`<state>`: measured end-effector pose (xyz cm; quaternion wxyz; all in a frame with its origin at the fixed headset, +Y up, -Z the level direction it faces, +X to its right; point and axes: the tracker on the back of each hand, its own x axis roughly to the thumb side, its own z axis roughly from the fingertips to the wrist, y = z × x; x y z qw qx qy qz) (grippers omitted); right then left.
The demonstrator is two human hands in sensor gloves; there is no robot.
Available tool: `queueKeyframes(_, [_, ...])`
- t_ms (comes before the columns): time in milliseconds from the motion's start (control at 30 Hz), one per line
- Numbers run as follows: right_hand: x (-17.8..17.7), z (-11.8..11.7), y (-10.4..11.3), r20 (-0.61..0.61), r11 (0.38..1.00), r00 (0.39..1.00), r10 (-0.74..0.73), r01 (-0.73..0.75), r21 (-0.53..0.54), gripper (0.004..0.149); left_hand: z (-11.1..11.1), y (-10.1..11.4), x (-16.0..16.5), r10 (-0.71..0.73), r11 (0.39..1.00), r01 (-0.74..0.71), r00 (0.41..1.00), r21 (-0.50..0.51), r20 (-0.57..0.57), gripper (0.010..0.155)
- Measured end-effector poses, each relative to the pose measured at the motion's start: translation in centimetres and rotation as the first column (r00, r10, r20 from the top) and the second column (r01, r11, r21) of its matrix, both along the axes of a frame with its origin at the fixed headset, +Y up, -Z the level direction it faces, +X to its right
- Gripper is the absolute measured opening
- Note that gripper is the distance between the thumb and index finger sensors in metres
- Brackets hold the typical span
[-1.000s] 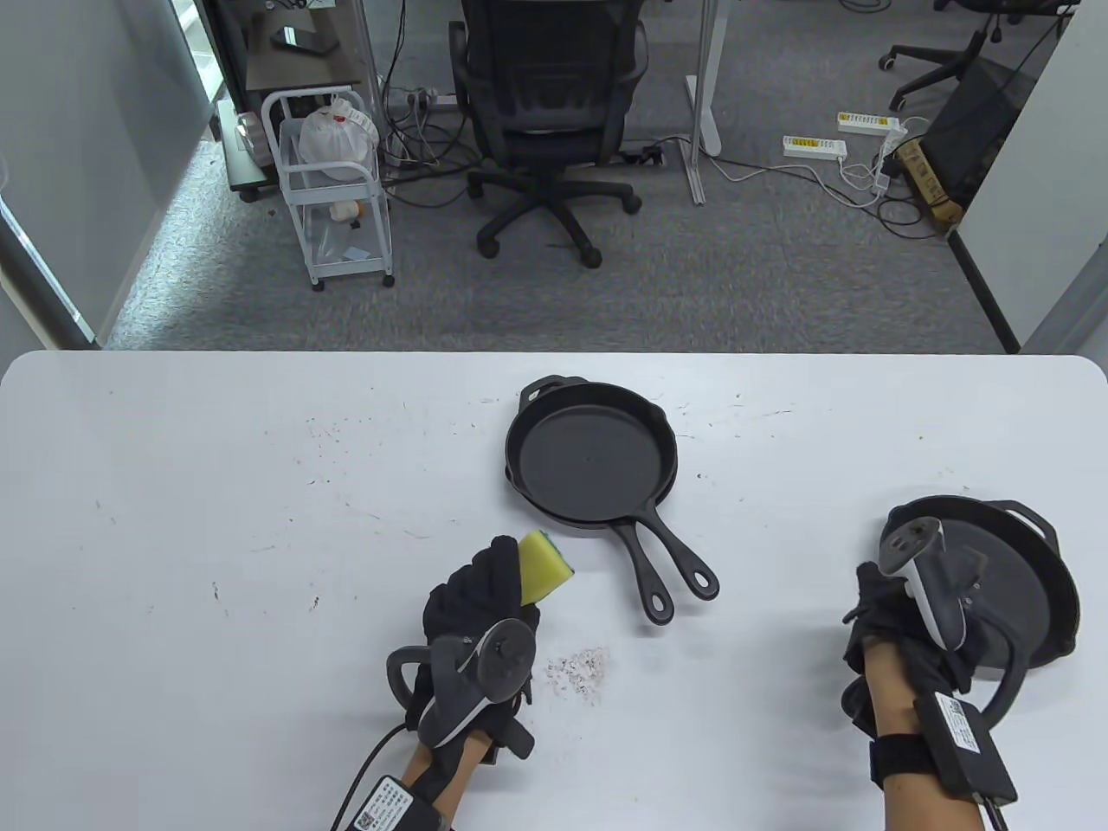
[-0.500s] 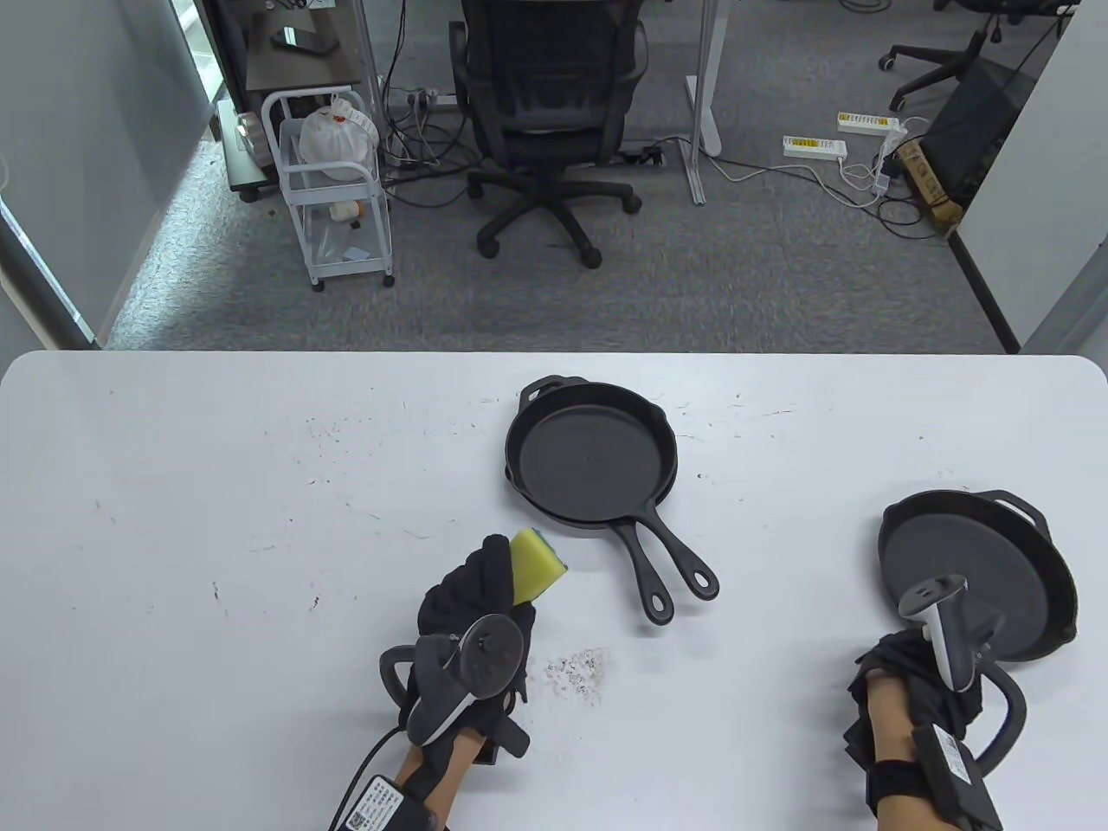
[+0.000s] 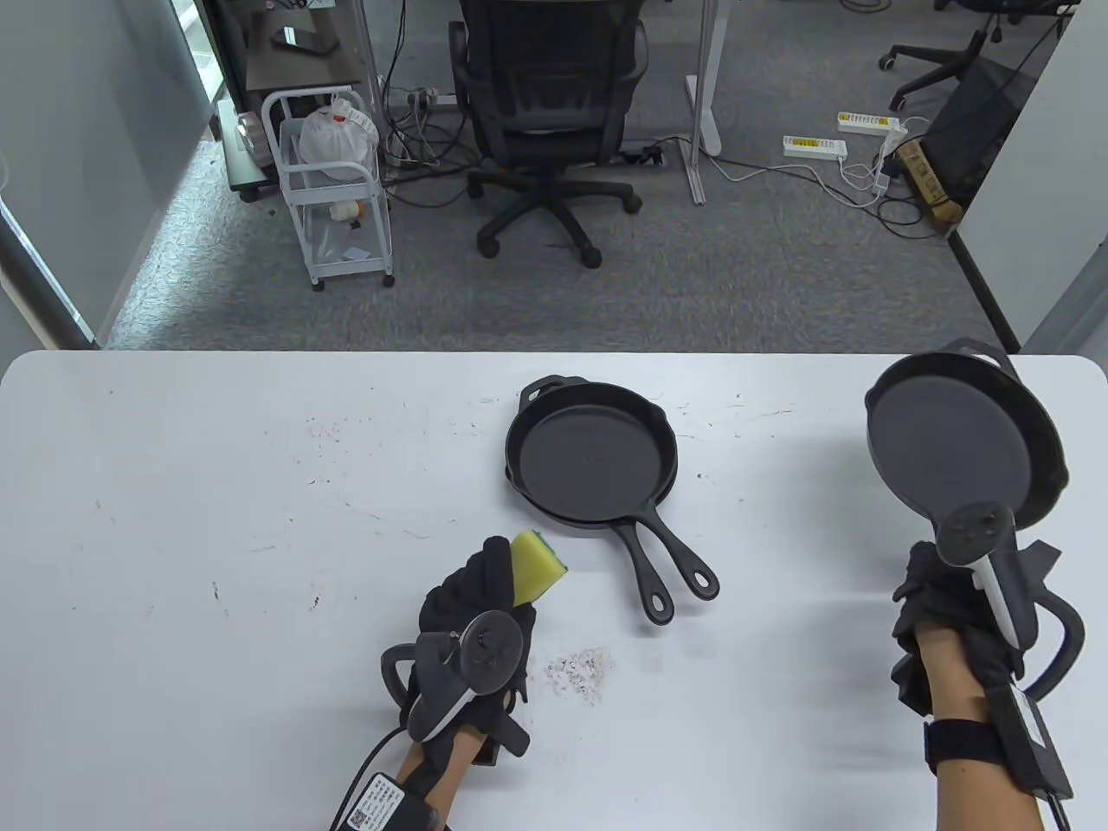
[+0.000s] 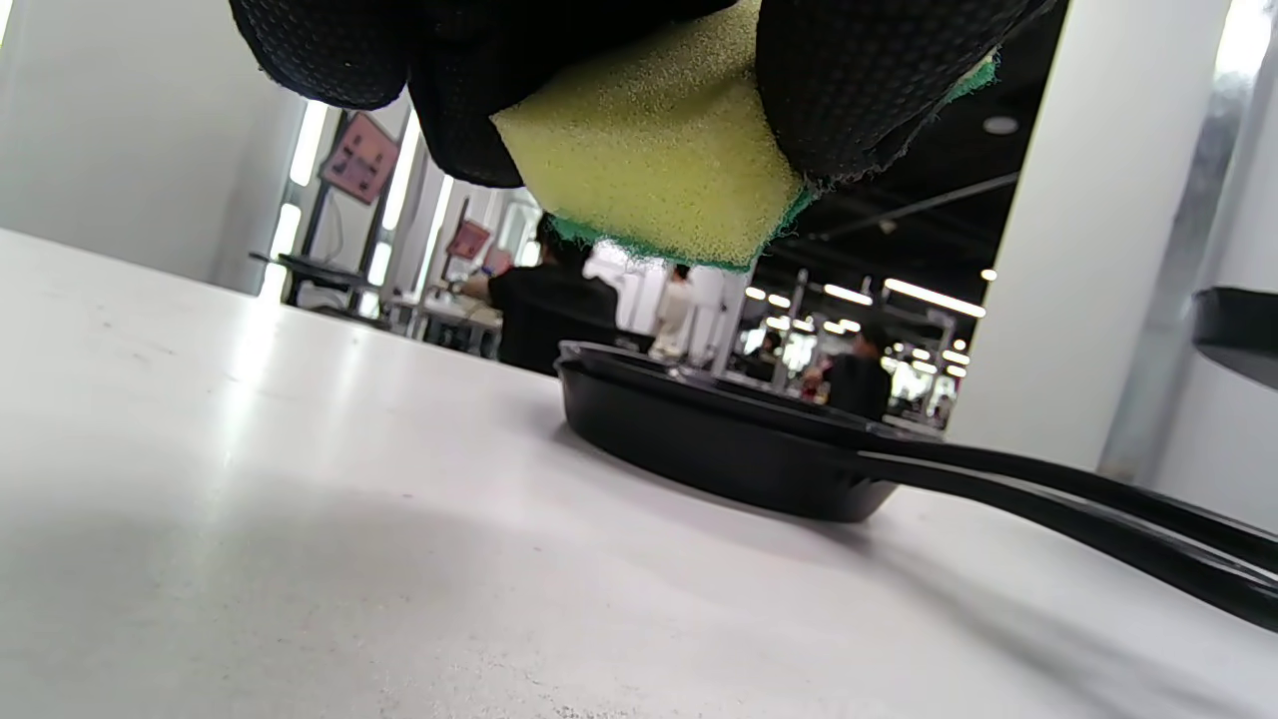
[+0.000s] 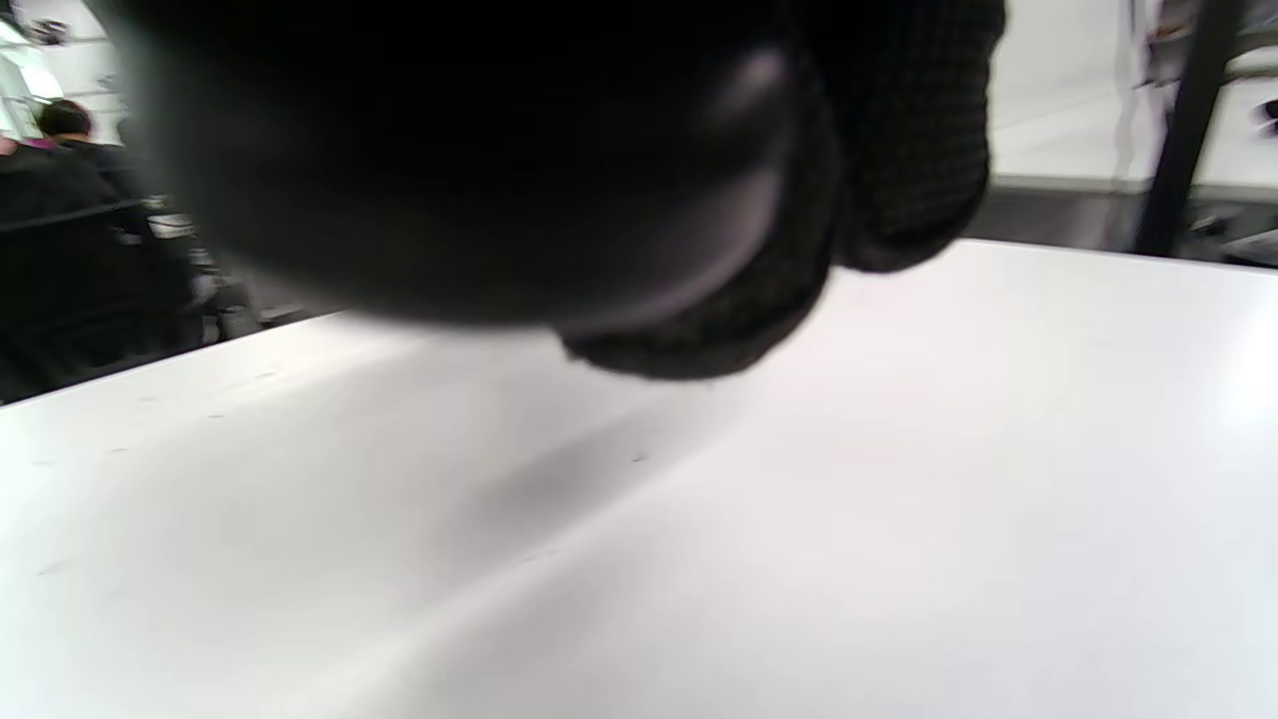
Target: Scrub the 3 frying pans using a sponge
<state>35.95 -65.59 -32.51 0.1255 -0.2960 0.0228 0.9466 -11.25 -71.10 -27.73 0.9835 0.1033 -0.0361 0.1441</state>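
My left hand (image 3: 480, 597) pinches a yellow sponge (image 3: 537, 567) with a green underside just above the white table (image 3: 216, 485). In the left wrist view the sponge (image 4: 659, 150) sits between my gloved fingers (image 4: 879, 80). Two black cast-iron pans (image 3: 589, 450) lie stacked at the table's middle, handles pointing toward me; they show low and side-on (image 4: 719, 439). My right hand (image 3: 939, 602) grips the handle of the third pan (image 3: 956, 441), held up over the right end of the table with its flat underside facing the camera. A dark blur fills the top of the right wrist view.
A small patch of reddish crumbs (image 3: 580, 668) lies just right of my left hand. Fine dark specks are scattered over the table. Beyond the far edge stand an office chair (image 3: 550, 112) and a white trolley (image 3: 333, 186) on the carpet.
My right hand has taken the third pan by its handle and lifted it from the table's right front, up and farther away. The left hand and sponge have barely moved.
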Motion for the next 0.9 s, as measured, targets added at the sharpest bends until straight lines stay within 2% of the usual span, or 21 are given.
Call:
queueKeyframes(67, [-0.8,-0.1,-0.3,-0.105,0.999,0.994,-0.032,0.035,0.033,0.061,0.1,0.1,0.1,0.0,1.0,0.0,1.0,0.007,0.003,0.082])
queueKeyframes(133, [-1.9,0.0,-0.8,-0.205,0.997,0.979,0.005,0.011,0.075,0.06,0.3,0.2,0.3,-0.004,1.0,0.004,1.0,0.015,0.009,0.082])
queueKeyframes(167, [-3.0,0.3,-1.0,-0.277,0.993,0.959,0.064,-0.035,0.109,0.06,0.4,0.4,0.4,-0.006,1.0,0.006,1.0,0.023,0.011,0.082])
queueKeyframes(233, [-4.4,0.7,-1.2,-0.345,0.982,0.926,0.155,-0.107,0.156,0.06,0.6,0.6,0.6,-0.008,0.999,0.007,1.0,0.037,0.016,0.082])
queueKeyframes(367, [-8.1,1.8,-1.8,-0.513,0.954,0.814,0.273,-0.162,0.25,0.058,1.1,1.1,1.1,-0.018,0.997,0.016,0.999,0.071,0.029,0.082])
queueKeyframes(433, [-10.7,2.6,-2.4,-0.614,0.933,0.712,0.34,-0.172,0.317,0.058,1.3,1.4,1.2,-0.018,0.996,0.014,0.999,0.087,0.046,0.082])
queueKeyframes(567, [-14.0,3.5,-3.5,-0.672,0.893,0.603,0.429,-0.173,0.416,0.058,1.6,1.8,1.4,-0.015,0.994,0.008,0.998,0.113,0.06,0.082])
queueKeyframes(767, [-16.0,3.7,-5.2,-0.696,0.884,0.577,0.427,-0.105,0.455,0.057,1.7,1.8,1.7,-0.084,0.988,0.077,0.995,0.133,0.051,0.078])
queueKeyframes(900, [-16.0,4.0,-5.4,-0.721,0.884,0.546,0.427,-0.086,0.459,0.057,1.8,1.5,2.8,-0.228,0.964,0.217,0.972,0.155,0.059,0.075])
